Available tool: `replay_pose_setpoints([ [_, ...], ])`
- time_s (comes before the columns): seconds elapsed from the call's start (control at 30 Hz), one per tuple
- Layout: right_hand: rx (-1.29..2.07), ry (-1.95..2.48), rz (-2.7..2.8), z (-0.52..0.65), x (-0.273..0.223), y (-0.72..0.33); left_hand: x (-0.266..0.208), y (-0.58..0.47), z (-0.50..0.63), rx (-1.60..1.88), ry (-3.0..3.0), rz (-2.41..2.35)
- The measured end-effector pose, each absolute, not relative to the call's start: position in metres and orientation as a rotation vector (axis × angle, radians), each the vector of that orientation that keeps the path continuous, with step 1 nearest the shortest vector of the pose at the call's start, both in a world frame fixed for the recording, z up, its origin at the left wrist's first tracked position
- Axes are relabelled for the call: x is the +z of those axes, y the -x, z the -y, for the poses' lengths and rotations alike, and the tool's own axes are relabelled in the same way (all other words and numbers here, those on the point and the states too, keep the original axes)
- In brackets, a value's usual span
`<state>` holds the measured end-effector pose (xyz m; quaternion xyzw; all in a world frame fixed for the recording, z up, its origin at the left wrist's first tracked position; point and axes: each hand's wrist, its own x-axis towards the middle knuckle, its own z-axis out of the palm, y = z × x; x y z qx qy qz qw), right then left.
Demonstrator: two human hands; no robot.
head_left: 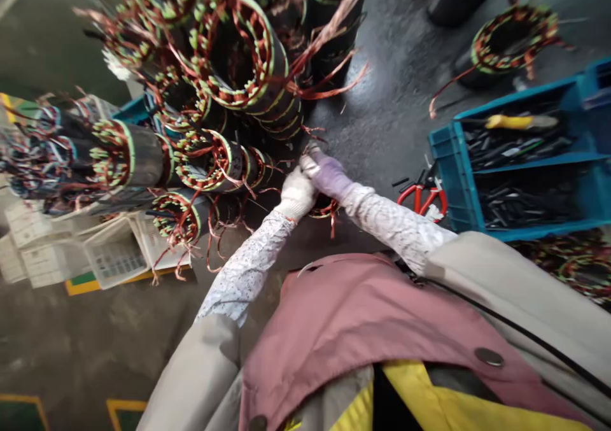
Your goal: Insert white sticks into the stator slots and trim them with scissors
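Note:
My left hand [296, 192], in a white glove, and my right hand [328, 172], in a purplish glove, meet over a stator. Both hands are closed, fingers bunched together. Whatever they pinch is too small and blurred to make out. Below them shows part of the stator's copper-wound rim [325, 209], with a wire end hanging toward me; my hands cover the rest. Thin copper leads [315, 130] stick out just beyond my right fingertips. To the left, close by, lies a stack of stators [229, 160] with green insulation tips and loose leads.
Taller stator stacks [274, 68] crowd the left and back. Red-handled pliers [422, 195] lie on the dark worktop [382, 100] at right. Beside them, a blue divided bin [449, 173] holds black sleeve pieces and a yellow-handled tool [510, 122]. A single stator [487, 46] stands behind it. White baskets [117, 259] are at left.

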<state>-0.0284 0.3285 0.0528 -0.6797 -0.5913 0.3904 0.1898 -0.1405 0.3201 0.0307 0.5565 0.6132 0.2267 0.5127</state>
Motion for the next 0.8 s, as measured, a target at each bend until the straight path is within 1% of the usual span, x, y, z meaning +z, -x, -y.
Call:
replay_pose_setpoints([
  [0.07,0.907,1.812,1.692,-0.302,0.063,0.004,0.042,0.155,-0.309,0.581,-1.573,-1.363],
  [0.13,0.676,1.660,1.934,-0.271,0.072,-0.012,0.050,0.174,-0.289,0.718,-1.752,-1.405],
  [0.23,0.589,1.519,2.514,-0.240,0.072,-0.001,0.052,0.199,-0.249,0.980,-1.650,-1.593],
  [0.3,0.580,1.623,2.737,-0.237,0.062,0.022,0.047,0.210,-0.223,1.024,-1.538,-1.614],
  [0.33,0.580,1.722,2.755,-0.239,0.056,0.032,0.043,0.214,-0.212,1.021,-1.487,-1.599],
  [0.47,0.601,1.999,2.565,-0.254,0.044,0.051,0.032,0.228,-0.180,1.038,-1.308,-1.542],
  [0.57,0.566,2.064,2.472,-0.261,0.059,0.045,0.030,0.241,-0.165,1.099,-1.252,-1.518],
  [0.67,0.682,2.019,2.344,-0.267,0.094,0.035,0.026,0.254,-0.154,1.158,-1.190,-1.495],
  [0.73,0.847,1.880,2.109,-0.269,0.126,0.031,0.020,0.261,-0.148,1.181,-1.145,-1.484],
  [0.8,0.877,1.671,1.894,-0.270,0.161,0.036,0.014,0.265,-0.147,1.186,-1.108,-1.465],
])
